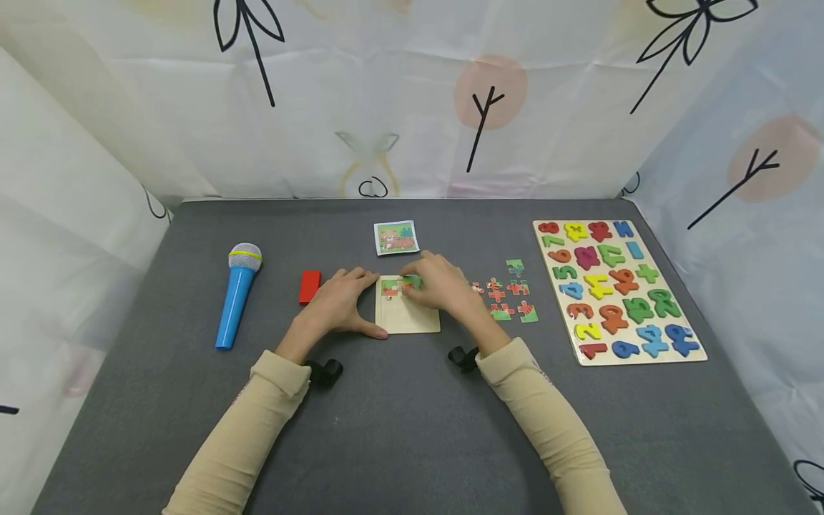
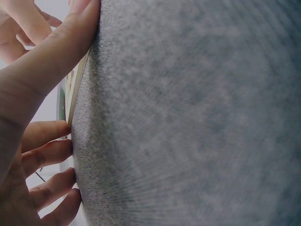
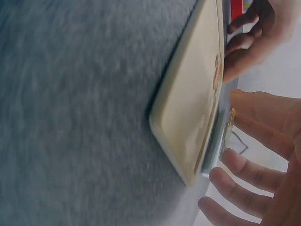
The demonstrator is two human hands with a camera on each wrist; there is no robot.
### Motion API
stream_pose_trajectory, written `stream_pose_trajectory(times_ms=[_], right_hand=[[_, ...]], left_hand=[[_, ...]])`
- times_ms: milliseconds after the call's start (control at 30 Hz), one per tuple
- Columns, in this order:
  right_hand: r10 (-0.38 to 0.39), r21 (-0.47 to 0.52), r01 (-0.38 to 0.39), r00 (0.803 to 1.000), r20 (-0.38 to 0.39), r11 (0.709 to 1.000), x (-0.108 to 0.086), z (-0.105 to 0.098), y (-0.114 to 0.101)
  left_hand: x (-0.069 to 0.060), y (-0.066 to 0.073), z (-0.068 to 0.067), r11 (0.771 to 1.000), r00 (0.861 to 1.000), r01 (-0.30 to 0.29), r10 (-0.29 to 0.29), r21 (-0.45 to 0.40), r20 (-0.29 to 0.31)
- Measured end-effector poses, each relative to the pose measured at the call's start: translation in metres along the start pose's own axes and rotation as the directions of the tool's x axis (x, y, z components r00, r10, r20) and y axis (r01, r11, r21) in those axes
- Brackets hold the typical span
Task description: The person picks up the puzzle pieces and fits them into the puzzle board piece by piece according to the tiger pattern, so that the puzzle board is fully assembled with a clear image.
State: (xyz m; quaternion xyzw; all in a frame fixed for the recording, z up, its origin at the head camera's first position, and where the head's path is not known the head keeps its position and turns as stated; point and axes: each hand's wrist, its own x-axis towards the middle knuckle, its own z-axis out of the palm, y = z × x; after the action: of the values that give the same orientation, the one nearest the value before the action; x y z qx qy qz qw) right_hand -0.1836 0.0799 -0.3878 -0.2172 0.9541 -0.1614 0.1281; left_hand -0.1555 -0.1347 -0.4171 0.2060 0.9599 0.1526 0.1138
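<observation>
A shallow wooden puzzle tray (image 1: pixel 407 320) lies on the grey table, with a red-and-green jigsaw piece (image 1: pixel 390 287) in its upper left part. My left hand (image 1: pixel 340 304) rests along the tray's left side, its thumb near the lower edge and fingers towards the top corner. In the left wrist view, those fingers (image 2: pixel 49 153) touch the cloth beside the tray. Over the tray's top edge, my right hand (image 1: pixel 440 285) pinches a mostly green jigsaw piece (image 1: pixel 413 281). The right wrist view shows this piece (image 3: pixel 228 132) between thumb and index finger, tilted above the tray.
Several loose jigsaw pieces (image 1: pixel 496 295) lie right of the tray. Behind it is a picture card (image 1: pixel 396 237). A red block (image 1: pixel 310 286) and a blue toy microphone (image 1: pixel 237 297) lie to the left. At the right lies a number board (image 1: pixel 618 293).
</observation>
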Motion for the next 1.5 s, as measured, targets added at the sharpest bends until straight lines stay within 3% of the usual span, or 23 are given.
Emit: stream_pose_trajectory(times_ms=[567, 1500], right_hand=[[0.015, -0.037, -0.014, 1.0, 0.02, 0.999, 0.004, 0.008, -0.008], [-0.002, -0.008, 0.002, 0.998, -0.068, 1.0, 0.005, 0.014, -0.007]], left_hand=[[0.001, 0.001, 0.0, 1.0, 1.0, -0.002, 0.002, 0.009, 0.0], [0.001, 0.001, 0.0, 1.0, 1.0, 0.004, -0.004, 0.016, -0.001]])
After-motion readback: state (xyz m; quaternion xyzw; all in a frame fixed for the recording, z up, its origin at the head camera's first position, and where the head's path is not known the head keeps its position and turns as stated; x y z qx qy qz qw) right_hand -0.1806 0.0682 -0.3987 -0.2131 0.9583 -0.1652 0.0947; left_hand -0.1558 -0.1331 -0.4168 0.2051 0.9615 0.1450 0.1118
